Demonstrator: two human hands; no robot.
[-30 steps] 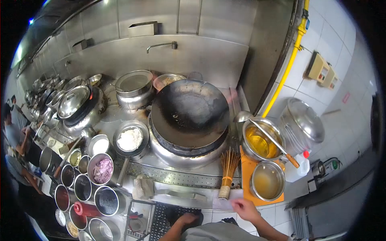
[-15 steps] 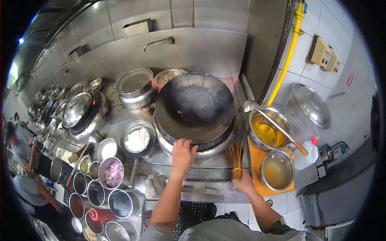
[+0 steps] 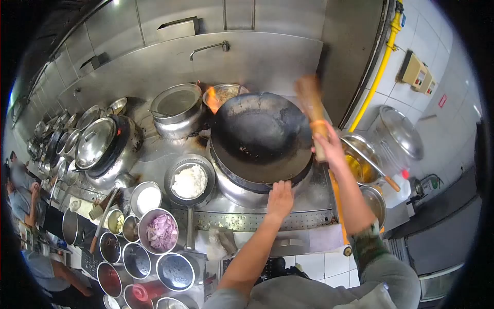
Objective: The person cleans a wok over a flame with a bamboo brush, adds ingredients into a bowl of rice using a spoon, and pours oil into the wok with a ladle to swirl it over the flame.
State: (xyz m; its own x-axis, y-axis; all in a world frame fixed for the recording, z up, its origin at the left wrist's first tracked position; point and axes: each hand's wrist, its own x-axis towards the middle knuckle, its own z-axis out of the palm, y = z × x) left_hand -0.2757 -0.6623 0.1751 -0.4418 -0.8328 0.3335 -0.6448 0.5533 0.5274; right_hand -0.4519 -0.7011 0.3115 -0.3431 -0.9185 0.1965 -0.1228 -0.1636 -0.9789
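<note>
A large blackened wok [image 3: 257, 139] sits tilted on the burner in the middle. My left hand [image 3: 280, 198] is at its near rim, fingers curled over the edge. My right hand [image 3: 330, 147] is closed around the handle of a bamboo wok brush [image 3: 310, 100], raised over the wok's right side. The brush's bristles point up and away, blurred by motion. An orange flame [image 3: 212, 101] shows behind the wok's far left edge.
Left of the wok, a pan-held strainer carries white rice [image 3: 189, 181]. Several metal pots surround a bowl of chopped purple onion [image 3: 162, 232]. At right are an oil pot [image 3: 355, 167] and a ladle [image 3: 378, 172]. People stand at far left.
My right hand has lifted the brush from beside the stove to above the wok's right side. My left hand keeps to the near rim. The view has shifted, and flame now shows behind the wok.
</note>
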